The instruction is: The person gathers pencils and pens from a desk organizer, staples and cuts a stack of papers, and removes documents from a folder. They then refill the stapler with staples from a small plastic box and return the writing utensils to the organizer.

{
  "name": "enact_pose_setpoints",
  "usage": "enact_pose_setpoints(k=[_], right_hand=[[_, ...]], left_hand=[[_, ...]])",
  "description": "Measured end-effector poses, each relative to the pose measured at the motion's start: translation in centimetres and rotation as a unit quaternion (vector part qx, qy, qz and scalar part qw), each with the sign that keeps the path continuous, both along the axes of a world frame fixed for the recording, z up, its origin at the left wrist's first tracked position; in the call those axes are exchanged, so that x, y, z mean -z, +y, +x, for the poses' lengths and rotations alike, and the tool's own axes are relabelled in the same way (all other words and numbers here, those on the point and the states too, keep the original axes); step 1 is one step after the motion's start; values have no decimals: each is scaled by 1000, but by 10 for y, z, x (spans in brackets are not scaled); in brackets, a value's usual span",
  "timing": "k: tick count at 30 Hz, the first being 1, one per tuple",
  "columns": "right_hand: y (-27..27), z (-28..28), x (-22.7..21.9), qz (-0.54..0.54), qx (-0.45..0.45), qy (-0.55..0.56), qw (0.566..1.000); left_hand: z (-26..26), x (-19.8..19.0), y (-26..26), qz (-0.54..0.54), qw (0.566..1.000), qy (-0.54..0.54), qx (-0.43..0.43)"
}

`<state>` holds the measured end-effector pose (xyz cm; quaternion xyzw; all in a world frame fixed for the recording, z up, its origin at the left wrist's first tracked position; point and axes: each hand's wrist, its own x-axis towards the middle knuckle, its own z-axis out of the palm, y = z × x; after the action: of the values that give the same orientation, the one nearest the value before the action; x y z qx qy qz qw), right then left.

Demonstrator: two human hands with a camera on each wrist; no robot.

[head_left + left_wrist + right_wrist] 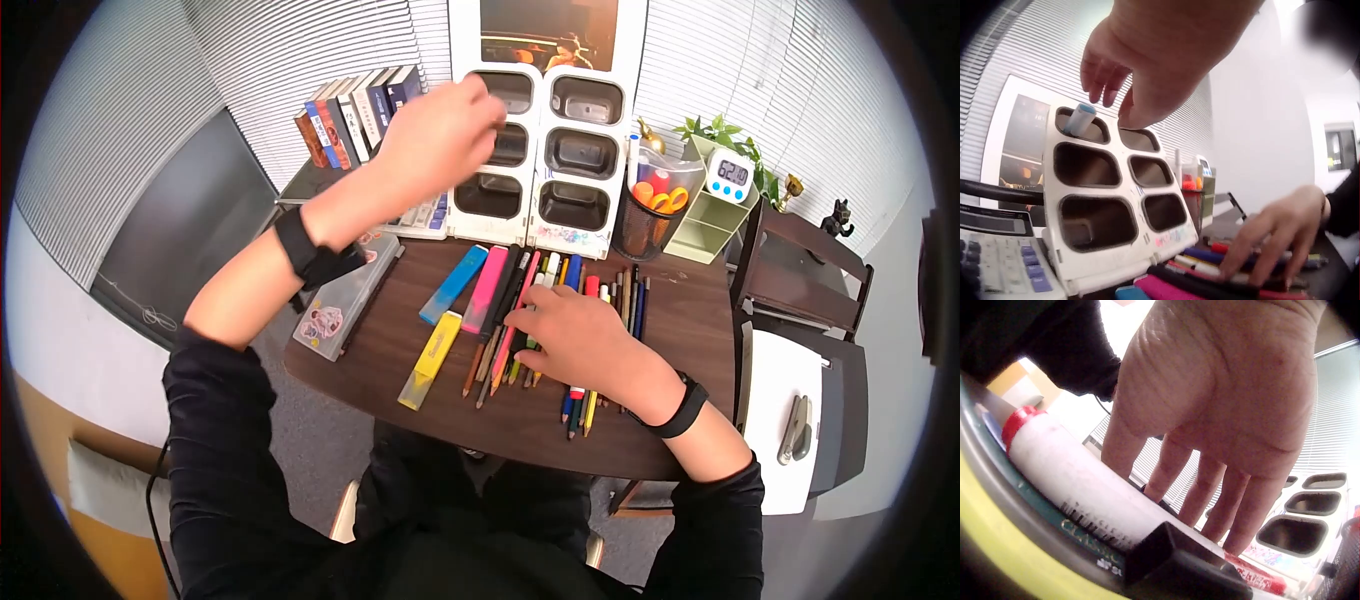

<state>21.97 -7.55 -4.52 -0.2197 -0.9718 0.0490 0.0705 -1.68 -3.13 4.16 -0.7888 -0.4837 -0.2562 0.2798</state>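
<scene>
My left hand (pixel 440 135) is raised at the top of the white organizer (pixel 535 150), its fingers loosely bent with nothing in them. Just below those fingers, a pale blue-ended marker (pixel 1080 120) stands tilted in the organizer's top left compartment. My right hand (pixel 578 340) lies low over a spread of pens and pencils, fingers extended and fingertips at the pens. Under the right palm shows a thick white marker with a red end (pixel 1079 469). Left of the hand lie a blue highlighter (pixel 453 285), a pink highlighter (pixel 486 290) and a yellow highlighter (pixel 431 360).
A mesh pen cup (pixel 645 228) with orange-handled scissors stands right of the organizer, beside a green holder with a timer (pixel 730 175). At left are a translucent case (pixel 340 310), a calculator (pixel 1010 256) and books (pixel 355 115). A stapler (pixel 795 430) lies far right.
</scene>
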Motion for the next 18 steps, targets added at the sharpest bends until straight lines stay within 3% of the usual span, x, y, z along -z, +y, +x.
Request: enact_pose_setpoints(k=[3, 4, 6, 7, 9, 13, 18], right_hand=[[2, 1, 5, 27, -25, 40, 999], [2, 1, 5, 27, -24, 39, 999], [1, 1, 3, 26, -21, 41, 999], [1, 1, 3, 30, -20, 41, 999], [1, 1, 4, 25, -22, 49, 998], [1, 1, 4, 35, -25, 54, 998], [1, 1, 5, 39, -26, 49, 998]], left_hand=[[7, 25, -39, -153, 988, 20, -23], [5, 35, -48, -226, 973, 33, -44], [5, 46, -60, -417, 899, 41, -131], [3, 53, -63, -413, 900, 41, -131], [-5, 68, -63, -477, 870, -84, -94], [-17, 78, -59, -444, 885, -121, -64], [-4, 5, -70, -256, 960, -88, -77]])
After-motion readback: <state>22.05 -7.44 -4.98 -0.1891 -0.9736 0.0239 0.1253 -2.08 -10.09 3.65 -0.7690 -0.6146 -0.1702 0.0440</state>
